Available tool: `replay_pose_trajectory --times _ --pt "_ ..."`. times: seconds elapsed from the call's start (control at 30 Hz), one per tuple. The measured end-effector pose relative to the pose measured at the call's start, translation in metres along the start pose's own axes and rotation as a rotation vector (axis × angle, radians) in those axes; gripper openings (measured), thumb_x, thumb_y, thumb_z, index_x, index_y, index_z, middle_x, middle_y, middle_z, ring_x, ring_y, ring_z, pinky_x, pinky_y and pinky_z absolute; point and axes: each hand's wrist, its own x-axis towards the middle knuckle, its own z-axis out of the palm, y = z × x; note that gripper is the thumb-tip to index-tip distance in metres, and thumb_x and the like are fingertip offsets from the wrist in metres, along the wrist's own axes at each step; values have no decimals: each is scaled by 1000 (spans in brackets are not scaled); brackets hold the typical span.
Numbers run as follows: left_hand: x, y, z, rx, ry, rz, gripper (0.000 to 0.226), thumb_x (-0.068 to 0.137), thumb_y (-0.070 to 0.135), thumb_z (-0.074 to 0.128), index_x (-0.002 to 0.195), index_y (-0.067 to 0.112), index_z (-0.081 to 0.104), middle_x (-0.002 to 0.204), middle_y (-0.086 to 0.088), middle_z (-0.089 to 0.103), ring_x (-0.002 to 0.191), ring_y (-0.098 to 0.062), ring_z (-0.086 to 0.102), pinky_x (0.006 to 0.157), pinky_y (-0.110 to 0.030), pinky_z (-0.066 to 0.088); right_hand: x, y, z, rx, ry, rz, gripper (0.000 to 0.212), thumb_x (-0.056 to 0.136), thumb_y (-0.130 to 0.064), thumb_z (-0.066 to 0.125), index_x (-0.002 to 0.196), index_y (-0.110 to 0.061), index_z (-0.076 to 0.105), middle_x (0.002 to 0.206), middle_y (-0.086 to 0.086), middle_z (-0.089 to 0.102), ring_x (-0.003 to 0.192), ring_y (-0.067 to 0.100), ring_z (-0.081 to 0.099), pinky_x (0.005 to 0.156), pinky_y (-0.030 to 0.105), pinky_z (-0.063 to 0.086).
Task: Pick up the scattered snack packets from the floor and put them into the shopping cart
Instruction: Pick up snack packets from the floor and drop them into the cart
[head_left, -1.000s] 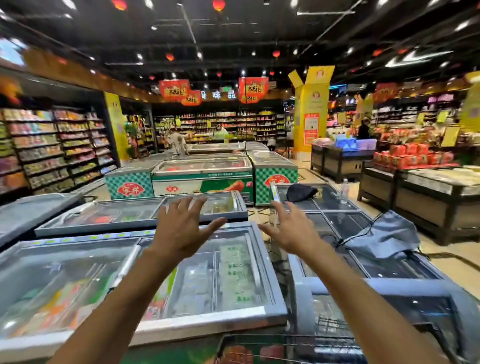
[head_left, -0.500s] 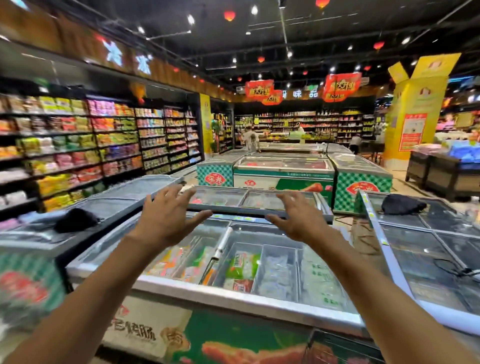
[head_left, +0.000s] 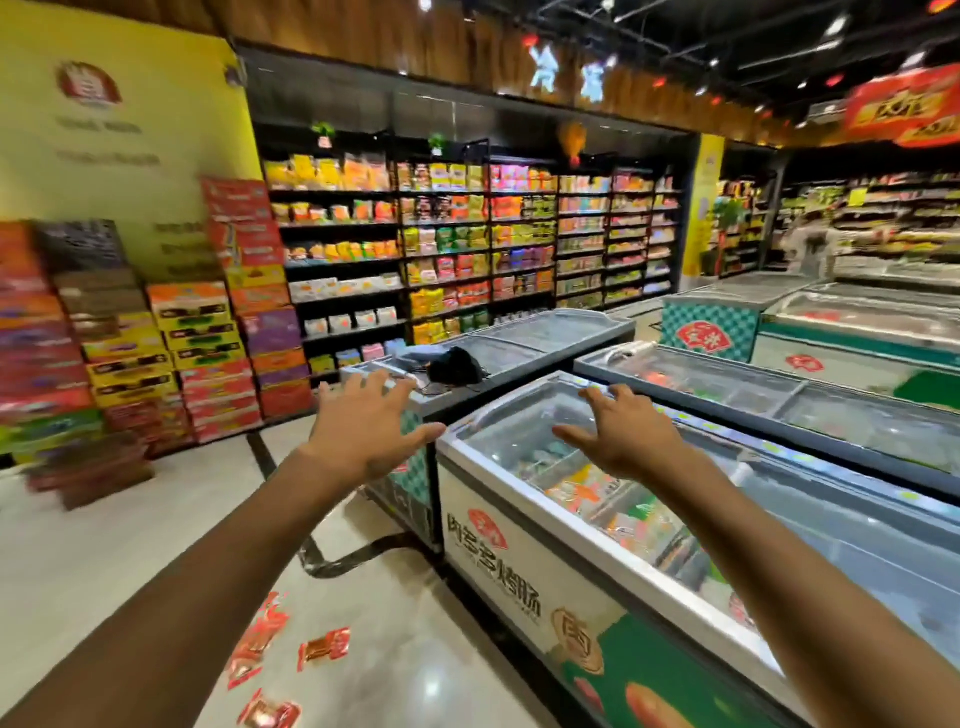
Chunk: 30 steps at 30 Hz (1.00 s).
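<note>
Looking at where I'm at with this, honestly barely started. Both arms are stretched out in front of me at about chest height, and neither is holding anything. My left hand (head_left: 371, 423) has the fingers spread and straight, hovering in front of the corner of the grey freezer (head_left: 498, 348) with the black bag (head_left: 457, 365) sitting on its lid. My right hand (head_left: 621, 434) is the same deal, fingers splayed and relaxed, floating over the near corner of the white freezer (head_left: 498, 525) with the glass top.

The snack packets (head_left: 323, 646) are all on the floor (head_left: 93, 545), down by my left forearm near the bottom edge of my view, just off the front side of the white freezer. I count a handful of red ones, a couple partly tucked behind my arm, so I can't give an exact number. They're blurry too.

No shopping cart in view at all right now, so I can't say if anything's gone in it. Going by what I see, every packet in sight is left to do: crouch, grab, find the cart, drop them in.

Stacked boxes (head_left: 171, 353) and snack shelves (head_left: 467, 244) are across the aisle.
</note>
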Motion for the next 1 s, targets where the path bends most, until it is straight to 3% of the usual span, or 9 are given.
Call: replay_pose_trajectory --times 0.2,0.47,0.57,0.77,1.0 --pt "-11 -106 15 5 32 -259 83 88 83 32 156 35 27 166 -5 24 152 -30 22 119 -66 18 81 -112 48 68 -71 -214 90 80 -86 27 149 -27 32 148 19 38 134 40 41 104 54 43" --pt "-40 -246 57 43 -7 -550 91 83 87 25 157 35 24 167 -4 25 152 -30 25 119 -62 24 131 -280 119 93 -145 -431 83 89 -76 34 153 -25 26 152 21 32 134 42 39 109 49 39" --pt "-47 -302 76 65 -32 -601 91 85 87 23 158 33 25 167 -4 24 152 -30 25 120 -58 23 145 -346 147 105 -152 -479 80 89 -76 35 153 -27 25 156 18 28 141 38 31 112 49 34" --pt "-50 -393 110 39 -58 -634 84 89 82 29 157 33 27 167 -3 25 152 -28 24 120 -57 24 181 -455 204 106 -193 -567 80 87 -79 33 150 -30 28 156 17 29 139 40 36 110 55 38" --pt "-23 -462 172 -56 -154 -682 83 89 82 29 157 35 26 168 -3 22 153 -29 21 120 -58 21 231 -524 264 106 -280 -610 83 84 -80 37 150 -31 28 156 17 29 138 41 37 108 57 39"
